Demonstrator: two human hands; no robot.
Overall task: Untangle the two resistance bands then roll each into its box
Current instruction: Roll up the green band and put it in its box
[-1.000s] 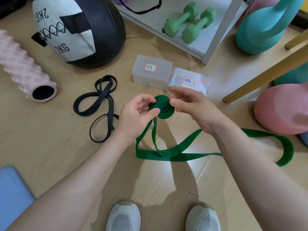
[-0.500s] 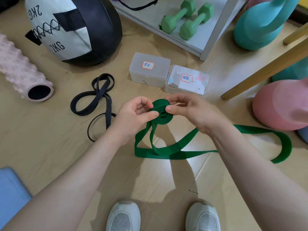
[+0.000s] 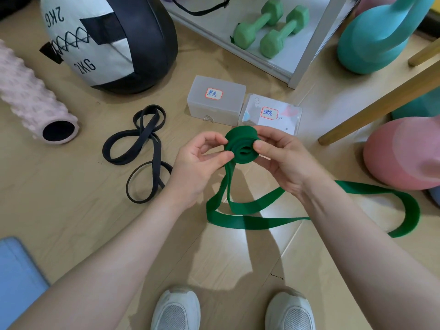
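- Left hand [image 3: 200, 160]: fingers curled, thumb and fingertips pinching the left edge of the green band [image 3: 241, 146] where it is wound into a small coil. Judged as the anchor side, keeping the wraps from springing loose.
- Right hand [image 3: 283, 156]: thumb pressed on the coil's face, fingers curled behind its upper rim. Looks like the turning side, feeding the next wrap on; how firmly the hidden fingers bear on the back I cannot tell.
- Coil held off the floor, in front of the boxes, so the free length hangs clear and can be drawn up.
- Below the coil two strands drop to the floor, loop under the wrists, and run out to the right in a long bend ending near the pink kettlebell [image 3: 402, 153]. Most of the band is unrolled; rolling is at an early stage.
- Black band [image 3: 142, 148] lies apart on the floor to the left in loose loops, touching nothing green. Untangling looks done.
- Two translucent boxes just behind the hands: black-label box [image 3: 215, 101] and green-label box [image 3: 271, 113], side by side, lids seemingly shut.
- Open floor toward the shoes [image 3: 176, 310] gives slack room. Crowded edges: wooden leg [image 3: 381, 101] and kettlebell at right, medicine ball [image 3: 109, 41] and foam roller [image 3: 31, 98] at left. The far bend could snag by the kettlebell as it is drawn in.
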